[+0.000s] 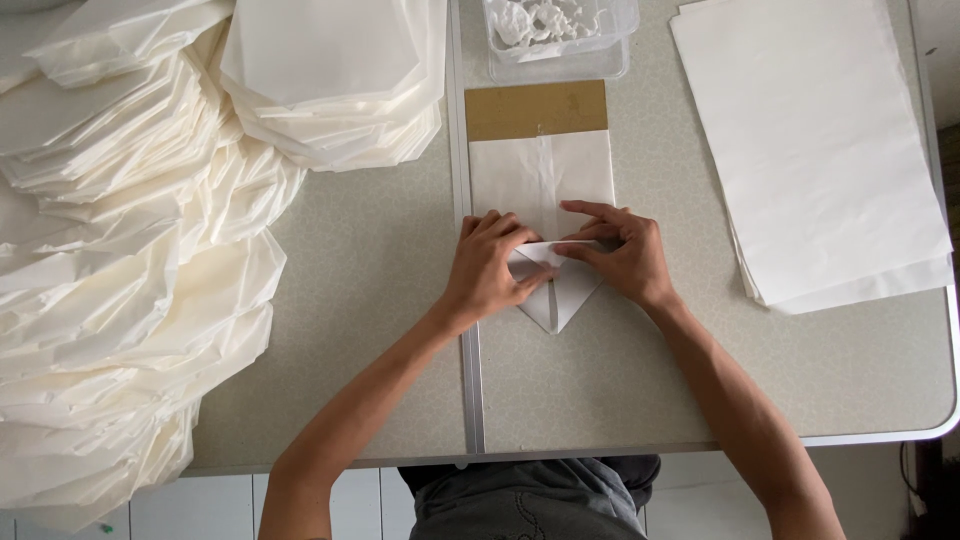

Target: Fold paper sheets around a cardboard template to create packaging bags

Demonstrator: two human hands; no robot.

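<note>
White paper sheet (541, 185) mid-table with near end folded to a point, left hand (487, 270) and right hand (622, 258) fingertips pressing its folded flaps, brown card (535, 109) beneath its far edge, bare table (640, 370) near, flat paper stack (815, 150) right, folded paper heap (120, 240) left, plastic tub (560, 35) far.

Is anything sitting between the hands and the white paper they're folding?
No. The left hand and right hand both press directly on the folded white paper; nothing visible lies between them.
</note>
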